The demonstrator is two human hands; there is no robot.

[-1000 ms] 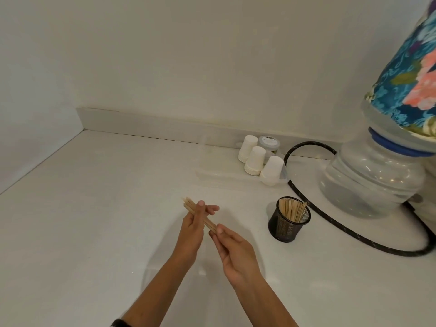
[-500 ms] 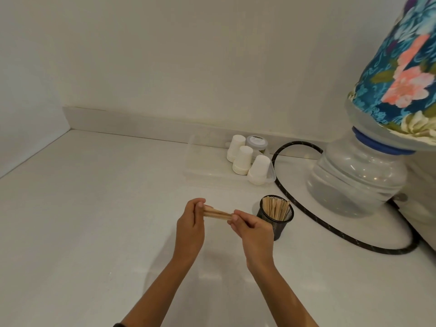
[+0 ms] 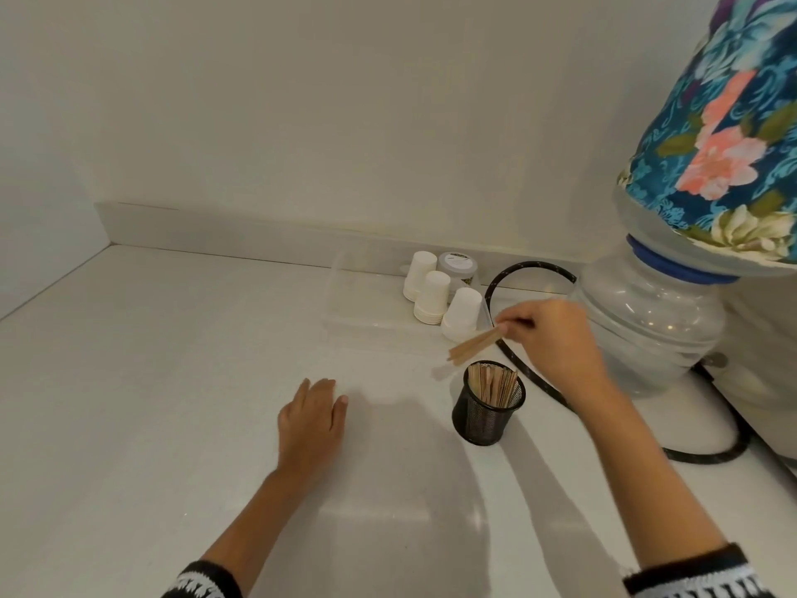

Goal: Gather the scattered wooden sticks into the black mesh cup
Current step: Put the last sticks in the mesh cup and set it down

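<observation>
The black mesh cup (image 3: 486,414) stands on the white counter, right of centre, with several wooden sticks upright inside it. My right hand (image 3: 552,338) pinches a small bundle of wooden sticks (image 3: 473,346) by one end. The bundle slants down to the left, its free end just above and behind the cup's rim. My left hand (image 3: 311,420) lies flat on the counter to the left of the cup, fingers straight, holding nothing.
Behind the cup a clear plastic tray (image 3: 345,295) holds stacks of white paper cups (image 3: 431,297) and a small lidded jar (image 3: 458,266). A black hose (image 3: 539,381) loops around a large water bottle (image 3: 651,330) under a floral cover at the right.
My left hand let go of the sticks and dropped flat onto the counter. My right hand carried the bundle up and right, over the mesh cup.
</observation>
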